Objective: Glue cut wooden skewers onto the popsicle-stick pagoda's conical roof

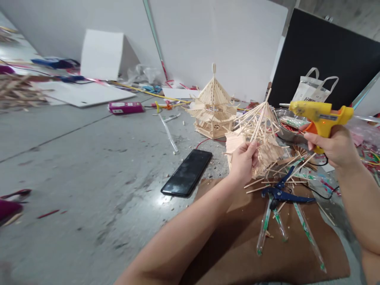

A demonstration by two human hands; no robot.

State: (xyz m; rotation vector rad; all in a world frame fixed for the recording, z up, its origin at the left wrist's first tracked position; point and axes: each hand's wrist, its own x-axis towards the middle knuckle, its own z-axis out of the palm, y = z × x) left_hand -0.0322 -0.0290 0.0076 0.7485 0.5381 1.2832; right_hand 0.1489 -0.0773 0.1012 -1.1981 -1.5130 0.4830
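Note:
My left hand [244, 161] grips a partly built roof of thin wooden sticks [261, 132] and holds it up over the brown cardboard sheet [237, 245]. My right hand [334, 147] holds a yellow and orange glue gun [319, 114], its nozzle pointing left toward the stick roof, a short gap apart from it. A finished stick pagoda model [213, 107] stands on the floor just behind the roof. Blue pliers [280, 192] lie on the cardboard below my hands, among loose sticks and clear stick tubes [264, 227].
A black phone [188, 173] lies on the grey floor left of the cardboard. A pink box [125, 107], white boards [86, 93] and scattered craft bits lie farther back. A white bag [314, 89] leans against a black panel [323, 51] at right.

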